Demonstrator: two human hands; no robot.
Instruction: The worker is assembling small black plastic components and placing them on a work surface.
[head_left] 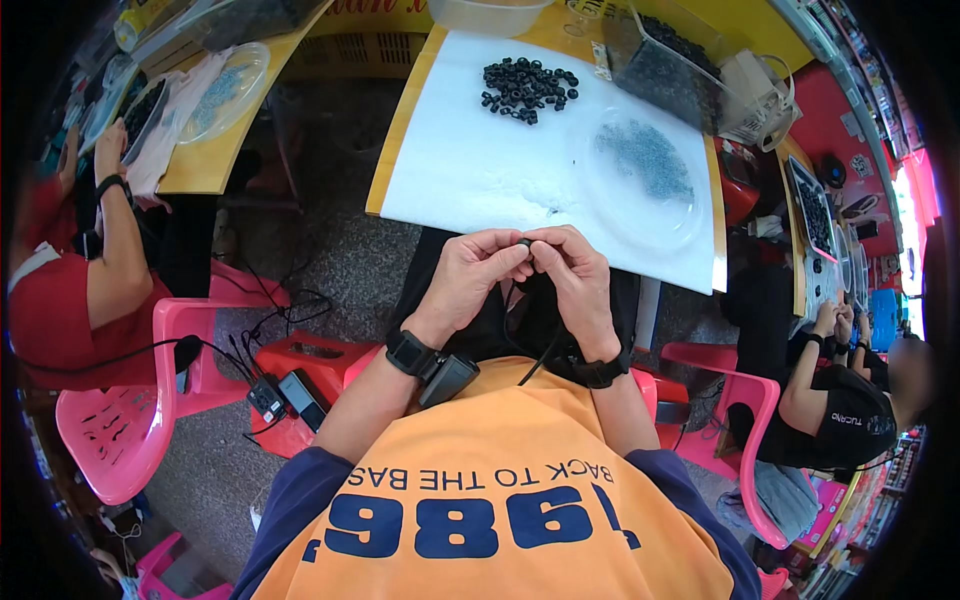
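One small black piece (525,243); left hand (466,276) and right hand (577,278) both clamped on it.

A small, dark black, rounded piece (525,243) with a smooth-looking surface is pinched between the fingertips of the left hand (465,275) and the right hand (578,280). The fingers cover most of it, so its full shape and tilt cannot be told. It sits at the near edge of the white-covered table (450,150), left of the table's near right corner.
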